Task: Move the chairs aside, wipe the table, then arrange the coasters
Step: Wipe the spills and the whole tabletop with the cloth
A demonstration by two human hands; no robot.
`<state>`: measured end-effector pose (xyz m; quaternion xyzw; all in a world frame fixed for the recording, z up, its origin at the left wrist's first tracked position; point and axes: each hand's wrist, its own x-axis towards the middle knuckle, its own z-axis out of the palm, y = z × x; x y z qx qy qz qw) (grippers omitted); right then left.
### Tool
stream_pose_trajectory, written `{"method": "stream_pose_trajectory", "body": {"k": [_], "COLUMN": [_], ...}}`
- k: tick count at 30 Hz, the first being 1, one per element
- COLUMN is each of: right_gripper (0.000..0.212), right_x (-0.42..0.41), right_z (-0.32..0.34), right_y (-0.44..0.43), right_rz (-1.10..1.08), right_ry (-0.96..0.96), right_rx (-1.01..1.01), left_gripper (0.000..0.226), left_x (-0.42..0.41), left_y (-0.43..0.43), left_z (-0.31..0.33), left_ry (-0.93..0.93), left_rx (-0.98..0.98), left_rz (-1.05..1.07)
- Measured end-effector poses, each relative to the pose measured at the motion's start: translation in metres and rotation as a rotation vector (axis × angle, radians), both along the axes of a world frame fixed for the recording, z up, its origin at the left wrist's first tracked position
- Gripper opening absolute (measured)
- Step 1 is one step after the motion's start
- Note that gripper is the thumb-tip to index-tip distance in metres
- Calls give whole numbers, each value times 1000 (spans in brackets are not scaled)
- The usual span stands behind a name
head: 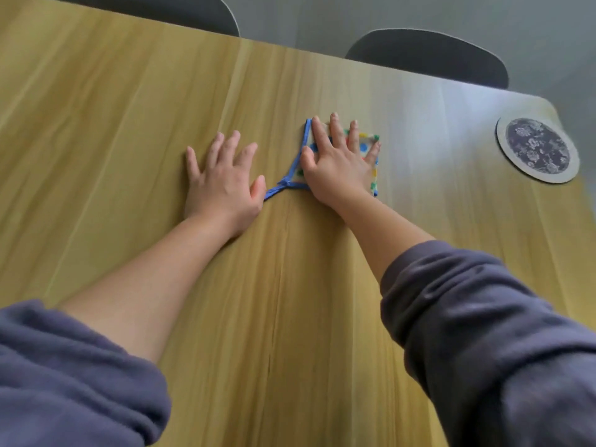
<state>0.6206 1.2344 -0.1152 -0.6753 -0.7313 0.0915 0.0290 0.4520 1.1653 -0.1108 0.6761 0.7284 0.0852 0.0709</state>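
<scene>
A small dotted cloth (367, 145) with a blue border and a blue loop lies flat on the wooden table (129, 124). My right hand (338, 159) presses on it with straight, spread fingers and hides most of it. My left hand (225, 182) rests flat on the bare wood just left of the cloth, its thumb close to the blue loop. A round coaster (537, 150) with a dark floral centre and pale rim lies near the table's far right corner.
Two dark chair backs stand beyond the far table edge, one (154, 11) at the upper left and one (429, 56) at the upper right. The grey floor (387, 14) shows behind them. My purple sleeves fill the bottom corners.
</scene>
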Motion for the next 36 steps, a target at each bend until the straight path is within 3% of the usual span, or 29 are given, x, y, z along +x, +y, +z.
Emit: {"method": "stream_pose_trajectory", "body": {"k": [13, 19, 25, 29, 36], "right_gripper": [60, 60, 57, 55, 59], "right_x": [-1, -29, -53, -22, -45], "right_z": [3, 2, 3, -1, 1], "right_y": [162, 180, 140, 106, 164], "right_rz": [-33, -89, 224, 409, 51], "right_ry": [6, 25, -8, -29, 7], "right_rx": [-1, 9, 30, 51, 21], "left_gripper": [59, 64, 64, 66, 65], "left_x": [-2, -2, 0, 0, -1], "left_y": [-1, 0, -1, -1, 0], "left_z": [-7, -7, -5, -6, -7], "left_ry": [1, 16, 20, 21, 27], "left_rx": [53, 58, 56, 49, 51], "left_rz": [1, 4, 8, 8, 5]}}
